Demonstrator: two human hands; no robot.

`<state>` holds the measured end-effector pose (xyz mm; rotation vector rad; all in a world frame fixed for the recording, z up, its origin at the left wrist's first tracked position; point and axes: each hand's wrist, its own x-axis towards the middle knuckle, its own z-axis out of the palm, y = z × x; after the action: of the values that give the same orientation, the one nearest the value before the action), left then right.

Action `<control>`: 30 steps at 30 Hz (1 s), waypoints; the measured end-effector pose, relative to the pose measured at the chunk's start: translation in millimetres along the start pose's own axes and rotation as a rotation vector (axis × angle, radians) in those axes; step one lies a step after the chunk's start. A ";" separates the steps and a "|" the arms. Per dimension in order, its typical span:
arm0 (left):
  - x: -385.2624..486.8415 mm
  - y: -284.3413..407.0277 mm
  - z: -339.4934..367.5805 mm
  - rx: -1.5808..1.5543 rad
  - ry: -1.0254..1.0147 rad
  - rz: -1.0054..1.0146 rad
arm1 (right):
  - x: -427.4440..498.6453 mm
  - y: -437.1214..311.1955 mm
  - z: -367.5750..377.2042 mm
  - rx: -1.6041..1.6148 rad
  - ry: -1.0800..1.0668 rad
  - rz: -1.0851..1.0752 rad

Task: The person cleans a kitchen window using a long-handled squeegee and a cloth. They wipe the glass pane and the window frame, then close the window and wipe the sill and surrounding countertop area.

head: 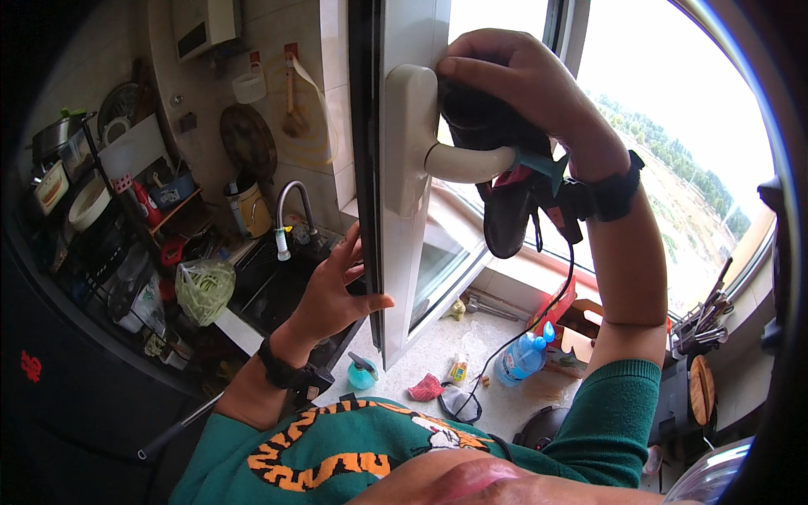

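Observation:
My left hand [331, 290] grips the side edge of an open white-framed window sash [404, 278], fingers behind it and thumb on the near side. Upon the sash is a cream lever handle [470, 163], turned out to the right. A teal plastic hook or hanger [541, 167] sits at the handle's tip. My right hand [527, 82] is closed over the top of a dark item [483, 117], apparently a shoe, beside the handle. A second dark piece [507, 218] with a dangling lace hangs below. The handle and my fingers hide part of both.
Below, the counter [404, 341] bears a teal spray bottle [362, 372], a red cloth [426, 387] and a blue-capped plastic bottle [522, 358]. A sink faucet [295, 196] stands left. A black cable [505, 344] runs down from my right wrist. Crowded shelves [95, 189] fill the far left.

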<state>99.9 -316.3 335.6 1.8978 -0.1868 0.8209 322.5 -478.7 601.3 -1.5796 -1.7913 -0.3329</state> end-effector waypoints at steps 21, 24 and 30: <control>-0.9 -2.8 -2.5 0.005 -0.032 0.025 | -8.4 -20.9 -23.8 0.076 0.318 -0.681; -2.1 -3.9 -1.8 -0.004 -0.020 0.012 | -4.1 -24.8 -35.3 0.357 -0.155 -0.954; -1.1 -7.7 -3.1 0.022 -0.014 0.038 | -5.4 -17.4 -32.9 -0.104 0.004 -1.128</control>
<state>101.3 -310.3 330.0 1.9261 -0.2244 0.8380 317.3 -506.8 625.6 -0.4547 -2.5265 -0.9349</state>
